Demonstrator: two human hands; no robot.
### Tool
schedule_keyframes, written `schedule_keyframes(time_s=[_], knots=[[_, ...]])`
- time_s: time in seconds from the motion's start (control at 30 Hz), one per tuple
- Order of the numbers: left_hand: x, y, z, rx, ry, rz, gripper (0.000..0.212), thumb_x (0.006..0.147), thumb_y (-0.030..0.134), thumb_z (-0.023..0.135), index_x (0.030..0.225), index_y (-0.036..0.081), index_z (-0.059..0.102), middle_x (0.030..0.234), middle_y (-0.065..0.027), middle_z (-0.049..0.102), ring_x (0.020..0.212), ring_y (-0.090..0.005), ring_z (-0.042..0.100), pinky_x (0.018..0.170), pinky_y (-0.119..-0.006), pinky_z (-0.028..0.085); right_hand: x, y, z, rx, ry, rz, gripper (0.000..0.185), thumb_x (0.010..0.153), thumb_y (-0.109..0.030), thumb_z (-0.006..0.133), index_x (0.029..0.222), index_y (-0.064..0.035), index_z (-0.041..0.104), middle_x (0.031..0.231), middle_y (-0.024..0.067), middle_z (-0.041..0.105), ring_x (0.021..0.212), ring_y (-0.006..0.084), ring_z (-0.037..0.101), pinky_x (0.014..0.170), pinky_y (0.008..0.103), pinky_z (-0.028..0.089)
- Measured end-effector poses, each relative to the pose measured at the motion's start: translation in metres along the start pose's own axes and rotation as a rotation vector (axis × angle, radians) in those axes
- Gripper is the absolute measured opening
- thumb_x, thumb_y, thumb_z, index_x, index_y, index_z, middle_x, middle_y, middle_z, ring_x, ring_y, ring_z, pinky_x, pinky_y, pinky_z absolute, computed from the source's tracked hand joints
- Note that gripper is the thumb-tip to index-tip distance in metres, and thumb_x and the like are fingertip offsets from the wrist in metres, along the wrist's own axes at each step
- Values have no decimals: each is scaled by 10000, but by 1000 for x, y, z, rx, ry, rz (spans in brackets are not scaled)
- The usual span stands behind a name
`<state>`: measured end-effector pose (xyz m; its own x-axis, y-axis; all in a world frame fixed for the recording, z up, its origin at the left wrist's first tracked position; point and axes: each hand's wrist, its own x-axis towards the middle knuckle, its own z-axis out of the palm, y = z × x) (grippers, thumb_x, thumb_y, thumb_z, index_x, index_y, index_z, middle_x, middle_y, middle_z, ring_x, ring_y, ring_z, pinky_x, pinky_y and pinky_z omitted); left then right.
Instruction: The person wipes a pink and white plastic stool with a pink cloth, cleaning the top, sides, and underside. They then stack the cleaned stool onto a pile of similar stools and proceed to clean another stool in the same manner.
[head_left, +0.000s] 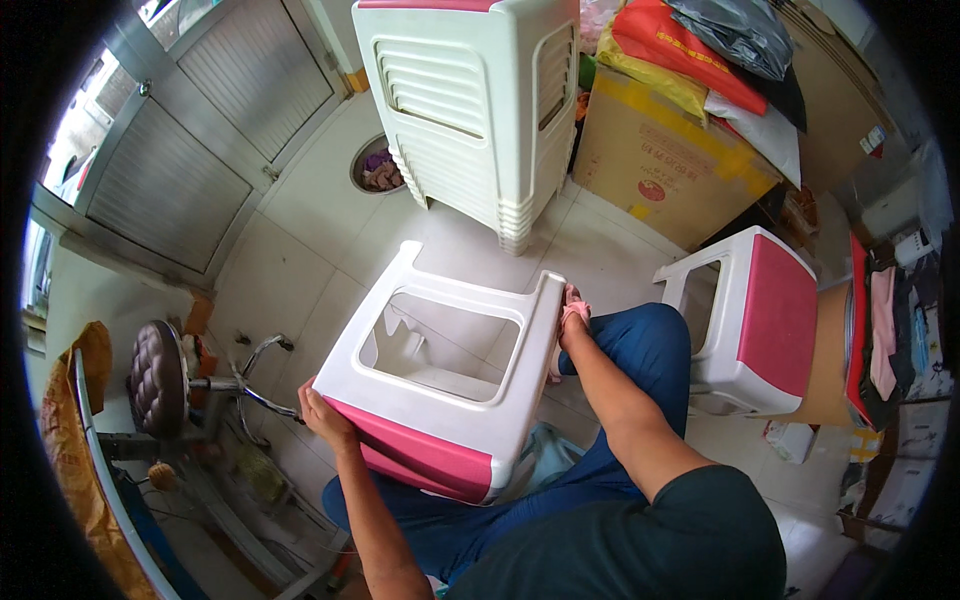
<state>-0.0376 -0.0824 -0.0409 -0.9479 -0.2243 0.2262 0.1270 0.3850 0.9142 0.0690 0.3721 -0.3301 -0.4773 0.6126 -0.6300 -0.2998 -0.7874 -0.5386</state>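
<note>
A white plastic stool (442, 405) with a pink seat panel (420, 454) lies tipped on its side across my lap, its legs pointing away from me. At the seat's left corner my left hand (327, 421) grips the edge, thumb on the near face. My right hand (574, 321) is at the outer side of the right leg, near its foot. A pink cloth (577, 308) is bunched in it against the leg. The stool hides part of this hand's fingers.
A tall stack of white stools (457, 112) stands ahead. Another pink-topped stool (780, 315) is at my right. A cardboard box (660, 150) bears bags. On the left are a tufted swivel stool (159, 379) and a metal door (172, 165); a basin (360, 176) holds cloths.
</note>
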Motion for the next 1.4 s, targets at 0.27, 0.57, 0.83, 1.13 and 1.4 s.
schedule_keyframes(time_s=[0.27,0.57,0.83,1.13,1.4], knots=[[-11,-17,-14,31,41,-23,341,976,213,347,986,-19,597,900,-93,616,839,-188,572,800,-315,452,-31,-7,28,417,-3,220,692,913,-607,336,1388,-110,420,1437,23,434,1294,227,423,1046,422,381],[-4,-11,20,-62,33,-29,339,980,213,341,1001,-22,585,904,-92,614,835,-181,571,794,-310,453,-22,-23,45,-146,-447,-391,385,893,-387,536,1111,-74,587,1117,84,592,1031,263,559,895,422,443],[-2,-2,32,77,121,-7,338,965,213,354,1002,-10,605,907,-116,643,835,-220,597,796,-334,464,-188,-74,123,-1327,-521,-863,249,882,-332,622,970,-100,647,905,110,638,823,271,610,712,386,495],[24,3,50,169,97,-112,335,929,226,396,933,2,645,869,-156,661,799,-268,607,764,-373,466,-308,-48,186,-2115,-1076,-454,166,868,-207,485,966,-132,595,842,120,667,819,313,658,695,428,522],[14,-26,32,-186,229,-81,448,1015,356,384,1027,-22,625,992,-139,645,905,-244,590,820,-368,459,-306,-39,172,-1794,-792,-546,201,864,-289,532,885,-134,656,889,149,658,802,373,632,690,433,515]])
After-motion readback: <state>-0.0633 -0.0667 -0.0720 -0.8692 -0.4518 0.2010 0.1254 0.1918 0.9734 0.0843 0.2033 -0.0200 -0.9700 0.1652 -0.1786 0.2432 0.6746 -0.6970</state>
